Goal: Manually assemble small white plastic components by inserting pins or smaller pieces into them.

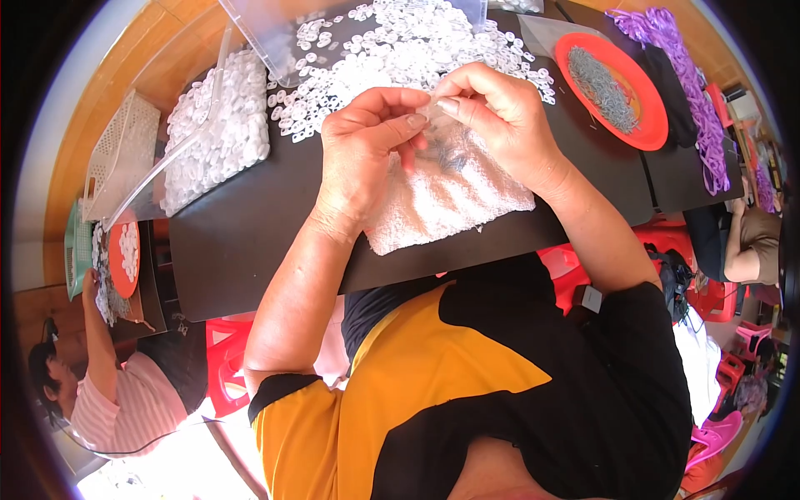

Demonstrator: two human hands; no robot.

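Over a pale pink towel (467, 208) on the dark table, my two hands meet fingertip to fingertip. My left hand (358, 158) is closed, thumb against the bent fingers. Thumb and forefinger of my right hand (508, 121) are pinched together. Between them is a small, pale, see-through piece (432, 107), too small and partly covered to name. A few thin grey metal bits (454, 158) lie on the towel just below the fingers. Right beyond the hands spreads a heap of small white plastic pieces with holes (383, 58).
A red oval dish (658, 125) of grey metal pins stands at the right, beside purple ribbon (712, 150). At the left are a clear bin full of white pieces (221, 125) and a white basket (125, 150). A person in a striped shirt (137, 404) works at far left.
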